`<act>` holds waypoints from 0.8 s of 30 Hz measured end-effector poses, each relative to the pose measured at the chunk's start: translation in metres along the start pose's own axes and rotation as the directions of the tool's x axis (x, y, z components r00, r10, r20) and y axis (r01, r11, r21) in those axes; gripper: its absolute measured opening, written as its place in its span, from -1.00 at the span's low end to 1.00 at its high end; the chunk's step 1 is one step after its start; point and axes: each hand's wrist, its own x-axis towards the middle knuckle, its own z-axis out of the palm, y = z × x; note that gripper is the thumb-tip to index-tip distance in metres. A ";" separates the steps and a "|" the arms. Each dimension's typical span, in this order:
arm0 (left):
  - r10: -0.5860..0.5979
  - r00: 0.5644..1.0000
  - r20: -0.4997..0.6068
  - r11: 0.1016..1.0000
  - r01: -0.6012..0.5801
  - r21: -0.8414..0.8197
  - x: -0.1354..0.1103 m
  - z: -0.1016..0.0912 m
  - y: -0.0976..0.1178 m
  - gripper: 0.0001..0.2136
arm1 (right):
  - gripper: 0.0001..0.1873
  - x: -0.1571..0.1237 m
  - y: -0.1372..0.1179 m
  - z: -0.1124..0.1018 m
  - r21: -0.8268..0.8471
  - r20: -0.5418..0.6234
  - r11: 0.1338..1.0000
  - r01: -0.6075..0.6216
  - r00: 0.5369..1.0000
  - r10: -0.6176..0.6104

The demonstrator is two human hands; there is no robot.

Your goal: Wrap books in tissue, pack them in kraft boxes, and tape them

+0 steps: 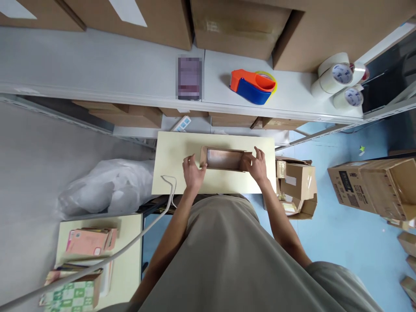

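A small, long cardboard box (224, 159) lies on the pale yellow table (177, 147) in front of me, its top side open. Through the opening shows a pale, flat inside, but I cannot make out whether something lies in it. At the box's left end is my left hand (194, 174), thumb against the near corner, the other fingers bent and apart from the thumb. My right hand (258, 167) grips the flap at the right end with thumb and fingers, the index finger raised.
On the shelf above sit an orange and blue tape dispenser (252, 86), several tape rolls (334, 80) and large cartons (240, 26). A white cable (143, 234) crosses at left, near a plastic bag (110, 186). Opened cartons (297, 182) stand on the floor at right.
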 end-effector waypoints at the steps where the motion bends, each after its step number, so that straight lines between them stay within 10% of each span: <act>1: 0.025 0.999 0.026 1.000 -0.025 -0.009 0.000 0.002 -0.004 -0.45 | -0.66 0.002 0.001 0.004 0.018 -0.006 1.000 0.003 1.000 -0.002; 10: 0.363 0.864 0.350 0.932 -0.336 -0.136 -0.004 0.020 -0.018 -0.50 | -0.50 0.029 -0.021 0.042 0.317 -0.017 0.947 -0.057 0.998 0.066; 17: 0.392 0.810 0.437 0.917 -0.382 -0.114 0.005 0.020 -0.022 -0.34 | -0.58 0.014 0.001 0.031 0.293 -0.216 0.937 -0.190 0.942 0.259; 24: 0.380 0.788 0.485 0.920 -0.377 -0.109 0.006 0.026 -0.019 0.01 | -0.61 -0.007 0.011 0.027 0.478 -0.095 0.854 -0.206 0.954 0.283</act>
